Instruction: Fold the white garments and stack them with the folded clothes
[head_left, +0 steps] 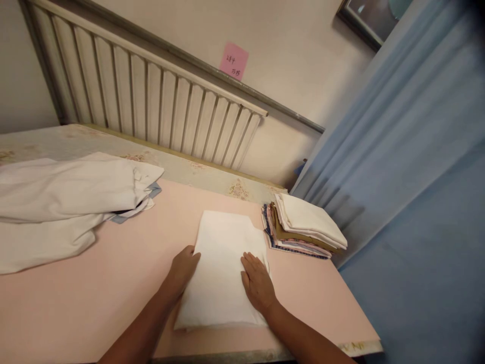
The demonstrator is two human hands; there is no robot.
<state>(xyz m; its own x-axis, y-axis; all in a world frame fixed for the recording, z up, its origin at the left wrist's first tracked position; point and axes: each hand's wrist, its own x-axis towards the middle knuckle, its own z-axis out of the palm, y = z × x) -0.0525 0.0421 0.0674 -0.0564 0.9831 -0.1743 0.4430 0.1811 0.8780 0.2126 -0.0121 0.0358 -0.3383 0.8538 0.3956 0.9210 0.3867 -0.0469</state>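
Observation:
A folded white cloth [223,283] lies flat in front of me, roughly a rectangle with a notched far right corner. My left hand [184,268] grips its left edge, with the thumb on top and the other fingers mostly hidden along the side. On the right part of the cloth, my right hand [258,283] rests palm down with its fingers stretched out.
The pink table cover [125,298] lies over a flowered cloth [212,172]. Loose white clothes [68,192] lie heaped at left. A folded clothes stack [310,222] stands at right beside a blue curtain [409,202]. Behind the table is a radiator [151,96].

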